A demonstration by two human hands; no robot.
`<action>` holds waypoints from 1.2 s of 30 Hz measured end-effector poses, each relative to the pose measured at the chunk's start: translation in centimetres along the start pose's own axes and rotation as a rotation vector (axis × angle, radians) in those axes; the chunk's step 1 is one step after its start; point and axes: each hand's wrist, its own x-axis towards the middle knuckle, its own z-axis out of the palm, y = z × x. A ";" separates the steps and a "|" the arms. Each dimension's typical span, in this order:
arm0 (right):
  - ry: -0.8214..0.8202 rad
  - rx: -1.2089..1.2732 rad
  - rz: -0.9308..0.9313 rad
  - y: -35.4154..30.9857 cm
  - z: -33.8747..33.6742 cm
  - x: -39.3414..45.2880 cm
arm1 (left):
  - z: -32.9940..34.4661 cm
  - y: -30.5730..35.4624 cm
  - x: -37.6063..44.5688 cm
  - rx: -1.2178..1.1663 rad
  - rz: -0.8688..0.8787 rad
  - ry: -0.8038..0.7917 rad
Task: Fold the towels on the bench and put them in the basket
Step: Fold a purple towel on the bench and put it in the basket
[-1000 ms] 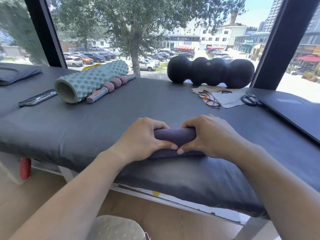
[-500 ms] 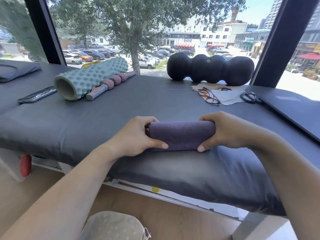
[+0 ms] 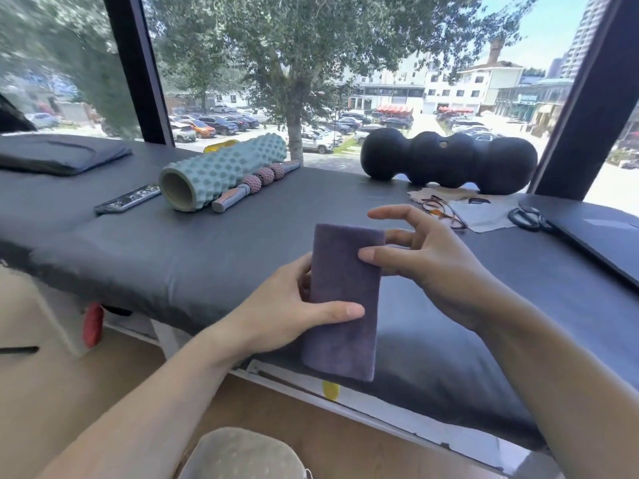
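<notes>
A folded purple towel (image 3: 340, 299) is held upright above the front edge of the dark padded bench (image 3: 173, 257). My left hand (image 3: 287, 312) grips it from the left, thumb across its front face. My right hand (image 3: 422, 261) is at the towel's upper right edge with the fingers spread and loose, thumb tip touching the front of the towel; it does not grip. No basket is in view.
On the bench lie a teal foam roller (image 3: 221, 172), a pink massage stick (image 3: 256, 184), a phone (image 3: 128, 203), a black peanut roller (image 3: 449, 164), glasses (image 3: 442, 210), scissors (image 3: 527, 219), a laptop (image 3: 601, 236) and a dark cushion (image 3: 58, 157). A grey rounded object (image 3: 242, 454) sits below.
The towel was lifted off the bench and turned from lying sideways to standing upright. My right hand let go of its end and opened; my left hand kept its grip.
</notes>
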 end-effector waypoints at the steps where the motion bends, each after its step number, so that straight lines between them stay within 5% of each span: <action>1: 0.010 -0.001 0.002 0.3 0.4 -0.1 | 0.4 -0.1 0.0 -0.015 -0.020 0.021; 4: -0.003 -0.031 0.022 1.0 1.0 -0.1 | 1.7 -0.4 -0.2 -0.118 -0.062 0.098; 9: -0.312 -0.206 0.115 1.4 4.7 0.8 | 0.6 -1.7 -3.1 -0.339 -0.104 0.321; 15: -0.477 -0.428 0.091 3.1 8.8 0.7 | -3.4 -4.2 -5.5 -0.516 -0.247 0.356; 23: -0.661 -0.498 0.111 6.9 16.9 -0.2 | -9.4 -9.5 -11.0 -0.321 -0.355 0.322; 29: -0.784 -0.266 0.399 11.6 23.1 0.3 | -12.6 -14.9 -14.4 -0.167 -0.507 0.381; 36: -0.696 -0.194 0.578 21.8 28.0 1.2 | -15.5 -21.1 -13.0 0.217 -0.580 0.558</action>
